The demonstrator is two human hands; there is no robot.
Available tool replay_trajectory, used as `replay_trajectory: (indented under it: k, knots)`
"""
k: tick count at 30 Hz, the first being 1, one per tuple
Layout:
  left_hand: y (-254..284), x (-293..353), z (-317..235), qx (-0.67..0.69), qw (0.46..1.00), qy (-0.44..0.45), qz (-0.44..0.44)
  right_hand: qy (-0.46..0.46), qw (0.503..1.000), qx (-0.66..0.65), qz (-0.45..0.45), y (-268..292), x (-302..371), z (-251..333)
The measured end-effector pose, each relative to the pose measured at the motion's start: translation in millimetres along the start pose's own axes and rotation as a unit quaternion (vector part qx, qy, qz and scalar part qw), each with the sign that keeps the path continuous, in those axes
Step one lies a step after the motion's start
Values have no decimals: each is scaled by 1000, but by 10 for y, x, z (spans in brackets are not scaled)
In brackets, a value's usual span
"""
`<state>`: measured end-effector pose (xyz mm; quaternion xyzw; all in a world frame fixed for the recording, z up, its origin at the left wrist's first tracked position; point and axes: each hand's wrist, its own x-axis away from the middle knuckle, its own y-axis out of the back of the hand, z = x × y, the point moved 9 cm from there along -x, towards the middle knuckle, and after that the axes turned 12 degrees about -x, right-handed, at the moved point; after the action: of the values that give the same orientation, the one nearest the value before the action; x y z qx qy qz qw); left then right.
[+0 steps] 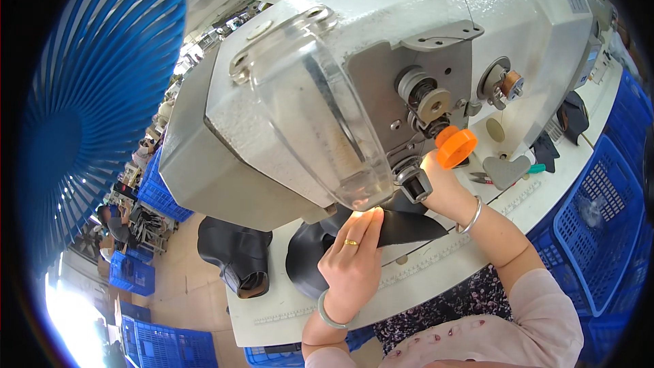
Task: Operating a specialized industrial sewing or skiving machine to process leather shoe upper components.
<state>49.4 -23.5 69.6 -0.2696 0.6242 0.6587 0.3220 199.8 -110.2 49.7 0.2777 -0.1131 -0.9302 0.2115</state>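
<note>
A white industrial sewing machine [272, 157] fills the upper middle, with a clear plastic guard over its front. Beneath its head lies a black leather-like piece [409, 227], its pointed end toward my right arm. My left hand [354, 259], wearing a ring and a pale bangle, presses its fingers together on this piece close to the lit sewing area. Behind the orange knob [455, 146] my right hand [441, 187] reaches in from the right; its fingers are hidden by the machine. The needle and presser foot cannot be seen.
On the table's left edge hangs a black shoe-upper-like piece [235, 257]. Red-handled snips [481, 178] and a green-handled tool [537, 169] lie right of my right hand. Blue crates [593, 225] stand at the right. A blue fan [102, 88] looms at upper left.
</note>
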Motion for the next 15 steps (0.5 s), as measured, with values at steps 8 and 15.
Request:
replay_trajectory:
  k: [8,15]
  knots:
    - [-1,-18,-14,-21,1000,-5,-23,-12,1000,1,7,-15,-37,-64]
    - [-59,-3,-3,-26,1000,9,-3,-70,997,-45,0,18,-72,-17]
